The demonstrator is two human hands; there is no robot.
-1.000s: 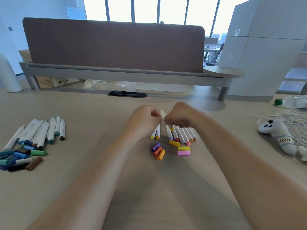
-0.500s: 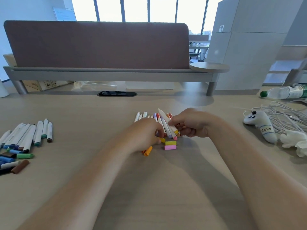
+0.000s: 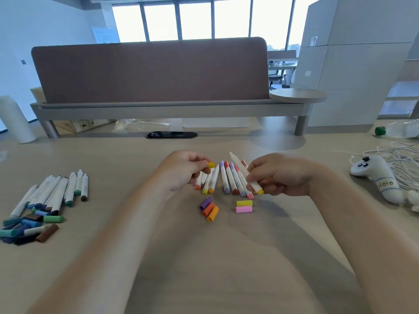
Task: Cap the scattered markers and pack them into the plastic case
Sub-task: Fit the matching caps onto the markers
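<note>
My left hand pinches a yellow cap above the middle row of markers. My right hand grips a white marker with a yellow end, its bare tip pointing up and left toward the cap. Beneath them several white markers with coloured ends lie side by side. Loose caps lie in front: purple, orange-red and orange, then yellow and pink. A second group of markers and dark caps lies at the far left. No plastic case is in view.
A white soft toy and tangled white cables lie at the right, with a plastic bottle behind. A brown desk divider on a grey shelf closes the back. A white roll stands at the far left.
My hands have come apart. The left now holds a yellow cap lifted from the table, and the right has tilted its marker up from the row.
</note>
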